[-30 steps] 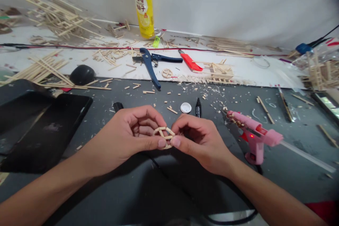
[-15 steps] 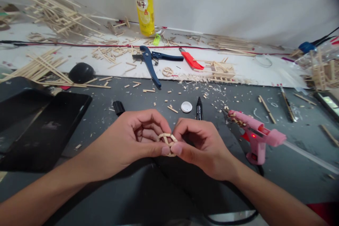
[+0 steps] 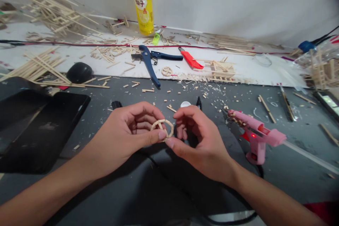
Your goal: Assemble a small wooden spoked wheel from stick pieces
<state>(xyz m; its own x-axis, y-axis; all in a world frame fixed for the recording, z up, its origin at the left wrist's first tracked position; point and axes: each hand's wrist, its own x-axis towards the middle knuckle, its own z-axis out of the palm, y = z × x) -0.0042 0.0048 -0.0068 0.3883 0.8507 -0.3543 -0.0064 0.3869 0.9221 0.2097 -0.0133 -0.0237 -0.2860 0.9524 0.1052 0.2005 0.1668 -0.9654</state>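
Note:
A small wooden wheel [image 3: 162,127] made of short stick pieces, with spokes inside, is held above the grey mat. My left hand [image 3: 127,136] pinches its lower left rim between thumb and curled fingers. My right hand [image 3: 197,141] touches the wheel's right rim with thumb and fingertips, its fingers curled. Both thumbs meet under the wheel.
A pink glue gun [image 3: 255,134] with a red light stands to the right. Behind the hands lie a black marker [image 3: 198,103], a white cap [image 3: 185,104], blue cutters [image 3: 150,60], a red knife [image 3: 190,61], another small wheel [image 3: 166,71], a yellow bottle [image 3: 143,3] and scattered sticks. A black tray [image 3: 39,127] sits left.
Both hands have lifted slightly and the wheel has been turned in the fingers. My right fingers have loosened and shifted round the rim.

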